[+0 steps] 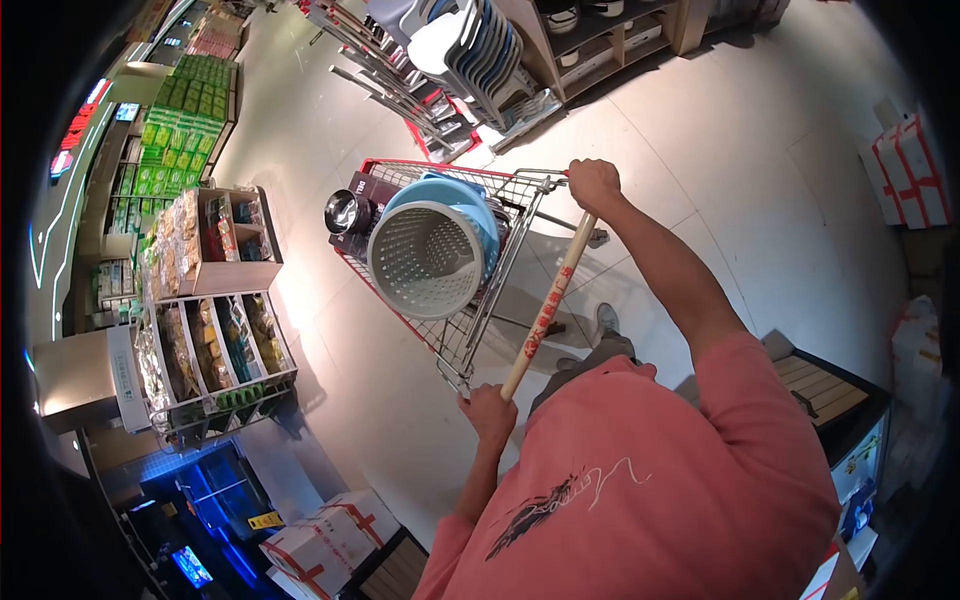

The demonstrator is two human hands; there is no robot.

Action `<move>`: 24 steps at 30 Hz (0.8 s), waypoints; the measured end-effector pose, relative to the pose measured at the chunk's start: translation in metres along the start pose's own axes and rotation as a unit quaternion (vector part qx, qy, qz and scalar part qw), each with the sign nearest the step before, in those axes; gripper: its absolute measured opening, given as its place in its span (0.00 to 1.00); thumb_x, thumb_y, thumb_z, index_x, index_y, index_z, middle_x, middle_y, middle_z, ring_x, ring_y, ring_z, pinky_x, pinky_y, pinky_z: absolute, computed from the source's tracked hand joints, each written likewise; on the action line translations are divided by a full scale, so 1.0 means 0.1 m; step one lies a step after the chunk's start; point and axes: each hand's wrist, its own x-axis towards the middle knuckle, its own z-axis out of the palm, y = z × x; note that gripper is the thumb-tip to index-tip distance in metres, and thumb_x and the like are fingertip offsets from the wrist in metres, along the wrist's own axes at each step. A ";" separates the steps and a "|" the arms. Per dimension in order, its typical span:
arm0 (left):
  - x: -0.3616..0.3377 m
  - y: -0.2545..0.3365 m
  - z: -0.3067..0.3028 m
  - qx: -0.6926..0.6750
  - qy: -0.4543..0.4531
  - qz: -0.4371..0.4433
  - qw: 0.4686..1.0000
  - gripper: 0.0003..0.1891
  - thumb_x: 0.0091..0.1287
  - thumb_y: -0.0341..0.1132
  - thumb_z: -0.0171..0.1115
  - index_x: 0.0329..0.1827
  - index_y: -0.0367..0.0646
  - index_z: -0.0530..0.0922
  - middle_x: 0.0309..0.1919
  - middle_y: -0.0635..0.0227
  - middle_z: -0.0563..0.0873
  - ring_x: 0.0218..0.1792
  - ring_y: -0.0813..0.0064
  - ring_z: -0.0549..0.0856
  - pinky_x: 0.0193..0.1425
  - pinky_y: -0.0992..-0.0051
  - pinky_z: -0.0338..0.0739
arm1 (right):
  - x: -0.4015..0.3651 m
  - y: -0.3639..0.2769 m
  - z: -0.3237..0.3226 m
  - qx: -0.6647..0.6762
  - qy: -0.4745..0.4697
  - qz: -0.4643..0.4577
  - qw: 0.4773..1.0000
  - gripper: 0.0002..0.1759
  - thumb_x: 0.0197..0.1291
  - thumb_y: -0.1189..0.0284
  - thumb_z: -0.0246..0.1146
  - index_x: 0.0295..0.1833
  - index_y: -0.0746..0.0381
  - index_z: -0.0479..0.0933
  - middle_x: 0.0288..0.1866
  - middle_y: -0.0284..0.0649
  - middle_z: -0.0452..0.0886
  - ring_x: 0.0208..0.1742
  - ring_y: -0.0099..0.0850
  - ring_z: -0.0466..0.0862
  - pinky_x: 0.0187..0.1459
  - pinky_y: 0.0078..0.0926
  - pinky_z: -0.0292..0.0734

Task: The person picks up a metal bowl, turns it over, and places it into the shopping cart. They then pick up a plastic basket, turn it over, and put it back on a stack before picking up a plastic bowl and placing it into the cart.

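Note:
My left hand is closed round the lower end of a cream cart handle printed with red characters. At its upper end, my right hand grips the same bar. In front of both hands is the wire shopping cart with red trim. A grey perforated basket lies tilted in it, its mouth toward me. Partly behind that are light blue plastic basins. At the cart's far end, a dark box sits beside a shiny round black-rimmed item whose kind I cannot make out.
On the left stands a snack shelf, with stacked green packages beyond it. Stacked chairs or stools and metal poles are ahead. White boxes with red bands stand at right and lower left. Pale tiles cover the floor.

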 end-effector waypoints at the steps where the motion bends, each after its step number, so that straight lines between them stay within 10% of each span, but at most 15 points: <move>1: 0.00 0.02 0.00 -0.018 -0.002 -0.025 1.000 0.09 0.57 0.33 0.63 0.38 0.48 0.88 0.37 0.65 0.84 0.51 0.59 0.81 0.72 0.38 0.55 | -0.01 0.01 0.01 0.023 -0.009 -0.003 1.000 0.11 0.60 0.72 0.58 0.38 0.61 0.86 0.37 0.48 0.89 0.40 0.42 0.90 0.44 0.40 0.84; 8: 0.13 -0.09 0.31 0.011 0.104 -0.061 0.993 0.09 0.54 0.32 0.65 0.37 0.50 0.89 0.49 0.66 0.83 0.59 0.59 0.77 0.74 0.41 0.54 | 0.07 0.08 0.28 0.094 -0.065 -0.004 0.993 0.12 0.58 0.73 0.58 0.40 0.64 0.87 0.39 0.51 0.88 0.43 0.45 0.89 0.47 0.40 0.84; 13: 0.28 -0.43 0.56 -0.009 0.049 -0.176 0.983 0.25 0.54 0.32 0.69 0.59 0.48 0.82 0.74 0.55 0.65 0.75 0.52 0.63 0.72 0.41 0.61 | 0.01 -0.06 0.64 0.109 -0.092 0.005 0.990 0.12 0.58 0.73 0.59 0.40 0.63 0.86 0.41 0.50 0.88 0.44 0.45 0.89 0.46 0.39 0.84; 24: 0.87 -1.06 0.90 -0.081 0.061 -0.245 0.964 0.27 0.51 0.29 0.70 0.58 0.48 0.81 0.75 0.63 0.63 0.59 0.51 0.77 0.54 0.58 0.82 | 0.23 -0.40 1.44 0.099 -0.116 0.076 0.985 0.17 0.64 0.64 0.58 0.49 0.63 0.85 0.48 0.54 0.87 0.52 0.49 0.87 0.53 0.45 0.81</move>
